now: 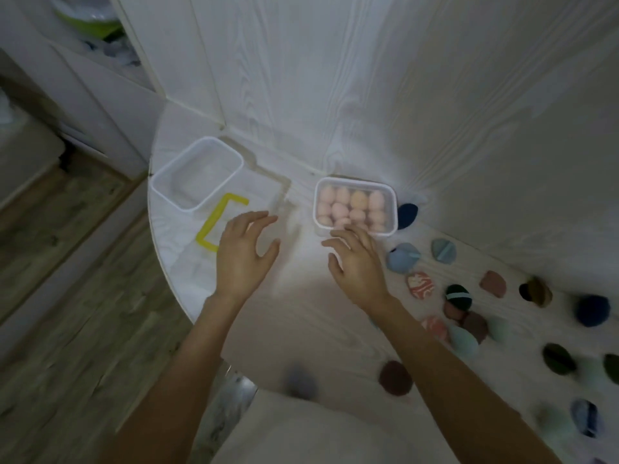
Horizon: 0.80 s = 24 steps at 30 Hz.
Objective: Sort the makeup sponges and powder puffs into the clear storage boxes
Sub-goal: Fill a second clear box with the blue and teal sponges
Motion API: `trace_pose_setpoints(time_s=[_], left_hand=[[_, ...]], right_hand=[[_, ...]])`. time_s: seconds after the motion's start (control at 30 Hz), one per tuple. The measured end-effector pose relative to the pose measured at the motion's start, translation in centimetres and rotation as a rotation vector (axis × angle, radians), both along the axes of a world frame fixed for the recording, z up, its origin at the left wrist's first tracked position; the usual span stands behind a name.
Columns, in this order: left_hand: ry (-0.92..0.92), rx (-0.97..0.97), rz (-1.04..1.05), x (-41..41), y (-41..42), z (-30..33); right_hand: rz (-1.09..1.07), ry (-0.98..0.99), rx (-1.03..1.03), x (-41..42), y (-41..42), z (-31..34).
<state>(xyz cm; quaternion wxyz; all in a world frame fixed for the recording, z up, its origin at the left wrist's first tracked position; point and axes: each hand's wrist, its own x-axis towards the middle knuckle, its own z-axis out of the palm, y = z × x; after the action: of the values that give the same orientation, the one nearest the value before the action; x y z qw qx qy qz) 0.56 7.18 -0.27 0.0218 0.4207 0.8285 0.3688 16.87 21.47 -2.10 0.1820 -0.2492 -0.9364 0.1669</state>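
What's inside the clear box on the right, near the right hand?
The right box holds rows of pink egg-shaped sponges, filling it. The right hand covers its near edge, so anything below the top layer is hidden.

You look down on a white tabletop (301, 316) with a rounded left edge and a faint wood-grain pattern. Behind it rises a white wall (368, 78) of wood-grain panels, with vertical seams between them. To your left, the floor (60, 296) is laid in greyish-brown wood-look planks. In the upper left corner stands white cabinetry (83, 95), and above it sits something lime green and white (90, 18), too blurred to identify. The light is dim, brightest on the tabletop near its middle, and the edges of your view fall into shadow.
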Motion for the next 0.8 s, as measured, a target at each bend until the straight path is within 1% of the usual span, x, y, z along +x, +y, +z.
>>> trace_pose_setpoints(time_s=[0.03,0.07,0.1,0.17,0.23,0.37,0.47,0.57,0.7,0.8], left_hand=[[0.079,-0.072,0.073,-0.4,-1.5,-0.2],[0.1,-0.169,0.158,-0.7,-2.9,-0.7],[0.063,-0.275,0.237,-1.1,-3.9,-1.1],[-0.077,-0.469,0.334,-1.3,-5.6,-1.8],[-0.128,-0.541,0.33,-1.1,-6.3,-2.2],[-0.159,-0.449,0.292,0.3,-6.7,-1.8],[-0.151,-0.43,0.206,2.2,-7.2,-2.0],[-0.155,-0.391,0.133,3.3,-7.6,-2.4],[-0.101,-0.425,0.109,3.6,-7.7,-2.7],[-0.084,-0.399,0.144,3.7,-6.5,-2.8]], right_hand=[[0.021,-0.011,-0.051,-0.4,-1.2,0.0],[0.038,-0.027,-0.092,-0.7,-2.3,-0.1],[0.05,-0.062,-0.136,-0.9,-3.1,-0.1],[0.08,-0.141,-0.212,-1.2,-4.8,0.0],[0.1,-0.188,-0.256,-1.3,-5.9,0.3],[0.106,-0.178,-0.319,-0.8,-6.4,1.3],[0.08,-0.158,-0.355,0.2,-6.0,1.9],[0.037,-0.192,-0.371,1.4,-5.6,1.9],[0.027,-0.247,-0.454,2.1,-5.5,1.5],[0.061,-0.307,-0.452,1.8,-5.7,1.3]])
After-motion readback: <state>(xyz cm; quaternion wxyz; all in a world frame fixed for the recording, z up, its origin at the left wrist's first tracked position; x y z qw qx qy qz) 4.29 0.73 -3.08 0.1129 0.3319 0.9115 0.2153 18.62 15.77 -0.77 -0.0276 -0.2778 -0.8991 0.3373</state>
